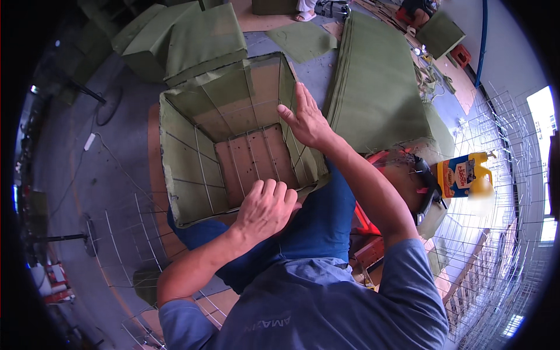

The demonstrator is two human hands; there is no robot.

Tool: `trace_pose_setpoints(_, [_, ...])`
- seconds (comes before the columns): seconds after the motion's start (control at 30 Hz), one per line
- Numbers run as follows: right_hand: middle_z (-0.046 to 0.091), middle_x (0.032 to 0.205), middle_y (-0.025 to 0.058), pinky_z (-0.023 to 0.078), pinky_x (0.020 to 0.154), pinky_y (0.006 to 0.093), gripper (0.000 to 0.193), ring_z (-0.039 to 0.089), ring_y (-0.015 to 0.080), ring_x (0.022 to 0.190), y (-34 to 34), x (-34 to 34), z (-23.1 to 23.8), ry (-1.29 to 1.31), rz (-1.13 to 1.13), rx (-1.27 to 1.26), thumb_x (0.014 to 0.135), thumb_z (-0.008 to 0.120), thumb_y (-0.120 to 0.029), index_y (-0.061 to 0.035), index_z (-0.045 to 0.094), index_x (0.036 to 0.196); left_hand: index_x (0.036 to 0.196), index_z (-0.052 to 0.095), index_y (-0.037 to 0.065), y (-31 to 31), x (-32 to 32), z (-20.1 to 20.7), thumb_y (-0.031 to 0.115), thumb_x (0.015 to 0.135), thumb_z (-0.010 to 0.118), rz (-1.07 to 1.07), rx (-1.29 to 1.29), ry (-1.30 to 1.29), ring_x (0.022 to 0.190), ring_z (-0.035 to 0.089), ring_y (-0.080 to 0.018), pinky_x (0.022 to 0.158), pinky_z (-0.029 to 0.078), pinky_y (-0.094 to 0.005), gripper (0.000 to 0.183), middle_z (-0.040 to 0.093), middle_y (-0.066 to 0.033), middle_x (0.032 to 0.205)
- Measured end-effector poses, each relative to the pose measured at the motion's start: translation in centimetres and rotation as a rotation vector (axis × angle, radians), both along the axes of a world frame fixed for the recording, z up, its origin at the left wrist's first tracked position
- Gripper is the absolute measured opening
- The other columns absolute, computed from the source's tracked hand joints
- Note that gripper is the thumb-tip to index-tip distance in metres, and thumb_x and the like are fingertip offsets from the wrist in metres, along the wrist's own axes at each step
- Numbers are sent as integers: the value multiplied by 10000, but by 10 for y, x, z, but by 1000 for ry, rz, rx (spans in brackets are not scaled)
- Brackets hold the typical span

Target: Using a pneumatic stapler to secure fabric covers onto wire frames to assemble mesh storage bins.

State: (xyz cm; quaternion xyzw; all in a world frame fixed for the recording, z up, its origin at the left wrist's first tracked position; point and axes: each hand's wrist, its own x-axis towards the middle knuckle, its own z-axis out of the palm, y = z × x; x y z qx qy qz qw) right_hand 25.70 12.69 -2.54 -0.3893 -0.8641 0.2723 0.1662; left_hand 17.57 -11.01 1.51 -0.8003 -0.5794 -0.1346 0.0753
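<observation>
Left hand [265,211] curled; right hand [309,124] straight-fingered; both at green box [182,175].

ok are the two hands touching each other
Apart: the head view shows the left hand at the near side of the green box, the right hand at its right side, with a plain gap between them.

1. the box [184,181] sits before the lap [326,216], left hand [265,210] at its near rim, right hand [306,119] at its right rim.
2. other boxes [204,44] lie behind it, leftward.
3. the sheet stack [379,87] lies right of it.
4. a loose sheet [303,41] lies between those boxes and the stack.
5. a jug [458,175] is right of the right forearm [370,184].
</observation>
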Motion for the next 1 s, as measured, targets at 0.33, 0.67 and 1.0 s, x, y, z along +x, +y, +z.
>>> trace_pose_setpoints(0.33, [127, 1742, 233, 200, 1271, 605, 956, 96, 370, 1628, -21, 5, 8, -133, 26, 120, 1059, 399, -653, 21, 88, 1662, 733, 567, 84, 39, -28, -8, 223, 964, 698, -267, -132, -342, 688, 618, -290, 652, 517, -434, 300, 563, -87, 713])
trace_pose_setpoints(0.67, [145, 1734, 251, 89, 1299, 573, 971, 89, 391, 1625, -47, 32, 31, 68, 198, 191, 1059, 336, -682, 57, 117, 1649, 881, 689, -7, 81, -59, -31, 293, 1014, 680, -148, -808, -913, 791, 703, -326, 723, 524, -432, 328, 703, -192, 819])
trace_pose_setpoints(1.0, [138, 1703, 336, 131, 1305, 512, 1029, 96, 444, 1612, -88, 39, 23, -150, 454, 18, 1038, 464, -640, 126, 103, 1622, 1101, 672, -41, 55, -115, -6, 368, 1006, 660, 27, -716, -585, 1050, 663, -407, 892, 510, -489, 420, 699, -264, 1094])
